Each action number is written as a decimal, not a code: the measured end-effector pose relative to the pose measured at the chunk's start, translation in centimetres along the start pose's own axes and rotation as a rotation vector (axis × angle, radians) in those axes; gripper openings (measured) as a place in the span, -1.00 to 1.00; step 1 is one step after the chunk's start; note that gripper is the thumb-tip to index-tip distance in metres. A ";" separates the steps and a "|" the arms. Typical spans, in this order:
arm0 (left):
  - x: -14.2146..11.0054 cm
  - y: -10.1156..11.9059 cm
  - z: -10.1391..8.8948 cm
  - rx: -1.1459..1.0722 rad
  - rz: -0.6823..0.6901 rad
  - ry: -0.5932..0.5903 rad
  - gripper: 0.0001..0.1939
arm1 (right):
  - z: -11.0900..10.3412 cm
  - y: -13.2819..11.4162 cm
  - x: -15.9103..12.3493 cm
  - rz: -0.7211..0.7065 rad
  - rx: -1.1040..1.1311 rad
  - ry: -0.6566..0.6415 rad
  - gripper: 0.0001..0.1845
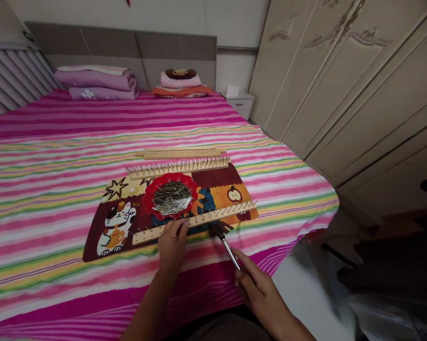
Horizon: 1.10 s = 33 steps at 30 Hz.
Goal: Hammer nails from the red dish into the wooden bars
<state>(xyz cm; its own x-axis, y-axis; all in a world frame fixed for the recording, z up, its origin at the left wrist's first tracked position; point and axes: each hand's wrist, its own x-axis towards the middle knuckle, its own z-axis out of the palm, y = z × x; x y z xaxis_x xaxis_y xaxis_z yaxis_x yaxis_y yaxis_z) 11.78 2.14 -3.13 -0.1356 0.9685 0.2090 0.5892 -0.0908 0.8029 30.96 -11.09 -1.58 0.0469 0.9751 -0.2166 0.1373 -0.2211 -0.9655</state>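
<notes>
My left hand [172, 241] is over the near wooden strip [213, 216], thumb and fingers pinched on a nail that they mostly hide. Thin nails stand up along this strip, mainly on its right part. Closed around a hammer's handle, my right hand [258, 284] is in front of the strip. The hammer [229, 248] has a dark head, which lies low beside the strip's near edge, and a shiny metal shaft. Just behind my left hand, a red scalloped bowl [149, 199] holds a heap of loose nails [172, 196].
A patterned mat [90, 241] lies under the bowl on the striped bedspread [49, 199]. Behind the bowl is another strip [185, 166] full of upright nails, then stacked bare wooden strips [181, 153]. Folded bedding [95, 83] sits by the headboard; wardrobes [323, 71] stand at right.
</notes>
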 end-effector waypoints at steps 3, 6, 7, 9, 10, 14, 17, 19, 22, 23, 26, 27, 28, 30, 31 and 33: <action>-0.1 -0.2 0.3 0.012 0.000 0.017 -0.75 | 0.1 -0.1 0.0 0.006 0.002 -0.005 -0.47; -0.2 -0.4 0.5 0.042 0.024 0.008 -0.75 | 0.2 -0.6 0.1 -0.005 0.007 -0.010 -0.49; -0.2 -0.5 0.5 0.056 0.040 0.001 -0.76 | 0.3 -0.9 0.2 -0.011 0.005 -0.010 -0.49; -0.3 -0.7 0.6 0.080 0.082 -0.011 -0.76 | 0.4 -1.6 0.5 -0.030 -0.017 -0.005 -0.50; -0.3 -0.8 0.7 0.087 0.106 -0.013 -0.76 | 0.5 -2.0 0.8 -0.044 -0.035 -0.006 -0.51; -0.5 -1.3 1.0 0.119 0.182 -0.008 -0.76 | 1.4 -3.5 2.1 -0.108 -0.103 -0.051 -0.50; -0.7 -1.6 1.3 0.144 0.225 0.009 -0.77 | 2.2 -4.3 2.9 -0.154 -0.116 -0.070 -0.51; -0.8 -1.8 1.4 0.151 0.255 0.022 -0.77 | 2.6 -4.7 3.4 -0.190 -0.129 -0.069 -0.52; -0.9 -1.8 1.5 0.178 0.290 0.038 -0.78 | 2.8 -4.9 3.7 -0.232 -0.190 -0.103 -0.51; -0.9 -1.8 1.5 0.187 0.302 0.044 -0.78 | 2.8 -4.9 3.8 -0.236 -0.208 -0.113 -0.51; -0.8 -1.9 1.6 0.197 0.329 0.068 -0.78 | 2.7 -4.8 3.5 -0.216 -0.218 -0.092 -0.51; -0.7 -1.9 1.6 0.195 0.334 0.073 -0.78 | 2.6 -4.7 3.3 -0.207 -0.214 -0.071 -0.51; -0.7 -1.9 1.7 0.192 0.334 0.077 -0.78 | 2.5 -4.6 3.1 -0.202 -0.210 -0.051 -0.51; -0.6 -1.9 1.7 0.181 0.326 0.079 -0.77 | 2.2 -4.5 2.7 -0.202 -0.191 -0.023 -0.51; -0.5 -2.0 1.7 0.169 0.322 0.076 -0.76 | 2.1 -4.4 2.5 -0.203 -0.177 -0.015 -0.51; -0.6 -2.0 1.5 0.139 0.308 0.067 -0.77 | 1.9 -4.2 2.1 -0.188 -0.144 -0.008 -0.51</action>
<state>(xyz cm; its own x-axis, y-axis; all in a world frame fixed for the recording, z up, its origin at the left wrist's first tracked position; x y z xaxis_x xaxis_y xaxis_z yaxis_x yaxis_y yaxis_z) 11.87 2.03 -5.65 0.0161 0.8826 0.4698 0.7127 -0.3397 0.6137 28.62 -8.12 1.80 -0.0004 0.9993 -0.0362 0.2827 -0.0346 -0.9586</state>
